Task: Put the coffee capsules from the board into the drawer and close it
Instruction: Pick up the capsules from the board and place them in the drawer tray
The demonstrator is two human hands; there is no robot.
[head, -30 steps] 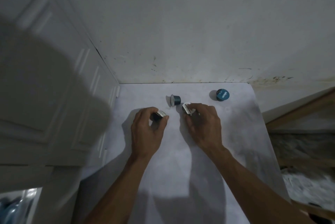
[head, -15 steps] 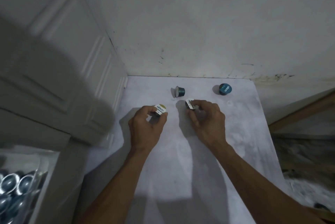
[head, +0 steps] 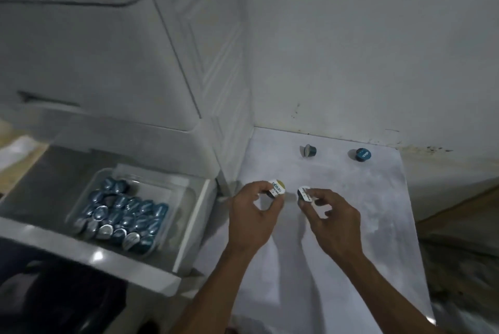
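Observation:
My left hand point(head: 252, 215) pinches a dark coffee capsule with a white and yellow lid point(head: 277, 188) just above the white board point(head: 378, 225). My right hand point(head: 332, 219) pinches a second capsule with a white lid point(head: 304, 193) beside it. Two more capsules stay on the board near the wall: one lying on its side point(head: 308, 150) and a blue one standing point(head: 363, 154). The open white drawer point(head: 189, 220) is at the left, holding a clear tray point(head: 167, 225) with several shiny blue capsules point(head: 121, 215).
A white panelled cabinet point(head: 210, 63) rises above the drawer and meets the stained wall point(head: 364, 50) at the board's back edge. A wooden ledge point(head: 459, 209) lies to the right of the board.
Both hands have lifted their capsules off the board and drawn back a little. My view has swung left, bringing the open drawer and its capsules into sight.

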